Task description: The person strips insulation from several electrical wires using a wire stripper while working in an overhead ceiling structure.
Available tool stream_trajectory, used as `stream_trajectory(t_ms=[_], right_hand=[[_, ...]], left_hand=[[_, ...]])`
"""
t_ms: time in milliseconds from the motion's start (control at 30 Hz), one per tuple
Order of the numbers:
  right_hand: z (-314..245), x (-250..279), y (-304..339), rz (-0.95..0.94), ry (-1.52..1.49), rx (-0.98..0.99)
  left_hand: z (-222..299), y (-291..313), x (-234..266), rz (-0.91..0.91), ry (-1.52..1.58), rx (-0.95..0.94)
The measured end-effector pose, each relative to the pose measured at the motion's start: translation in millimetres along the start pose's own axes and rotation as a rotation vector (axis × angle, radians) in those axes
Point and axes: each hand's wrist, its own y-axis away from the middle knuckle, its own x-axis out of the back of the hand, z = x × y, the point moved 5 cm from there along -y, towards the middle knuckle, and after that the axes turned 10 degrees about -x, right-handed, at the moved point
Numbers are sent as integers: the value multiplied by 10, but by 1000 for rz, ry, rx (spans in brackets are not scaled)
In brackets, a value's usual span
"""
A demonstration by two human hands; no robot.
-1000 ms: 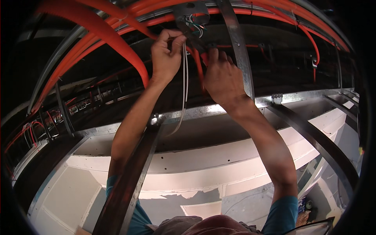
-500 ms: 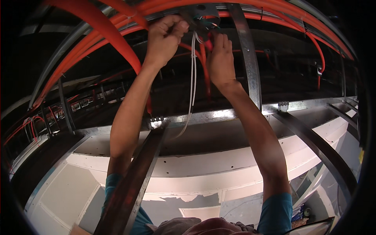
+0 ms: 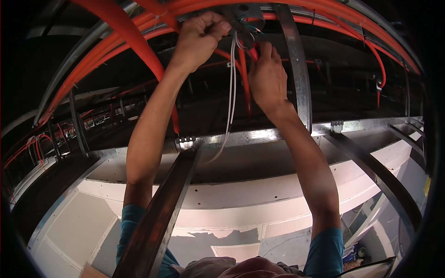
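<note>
Both arms reach up to a metal junction box (image 3: 256, 17) at the top. My right hand (image 3: 270, 79) is closed around red-handled pliers (image 3: 254, 54), whose dark head slants up and left toward my left hand. My left hand (image 3: 198, 44) is closed in a pinch, thumb against curled fingers, beside that dark head; what it pinches is hidden. Thin coloured wires (image 3: 256, 29) show at the box opening. Two white cables (image 3: 232, 88) hang down between my hands, looped near the top.
Thick orange conduits (image 3: 125, 34) run overhead and down on the left. A metal strut (image 3: 296, 65) stands right of my right hand. A galvanised rail (image 3: 259, 136) crosses below, with dark channels (image 3: 160, 213) joining it. White panels (image 3: 241, 197) lie lower down.
Both hands have shifted slightly right, and my right hand also sits a little lower. More of the red handle now shows. The white cables have swung slightly right.
</note>
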Motion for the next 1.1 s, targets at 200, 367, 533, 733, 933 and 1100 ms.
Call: stream_trajectory(t_ms=[200,367,533,733,933,1100], right_hand=[[-288,323,193,-204,225,-169],[-261,439,492,-500,179,-315],[-167,400,576,-442,-1,-343],[-406,350,640,-464,42,-424],[-444,238,748,-454,59,-433],[-106,68,603,-517,278,-113]], left_hand=[[19,99,-37,2,-129,-75],[-24,300,-222,-110,-223,-121],[4,308,-287,-129,-288,-186],[-112,254,-105,-254,-257,-150],[-49,290,-109,-292,-260,-176],[129,271,-238,-298,-493,-361]])
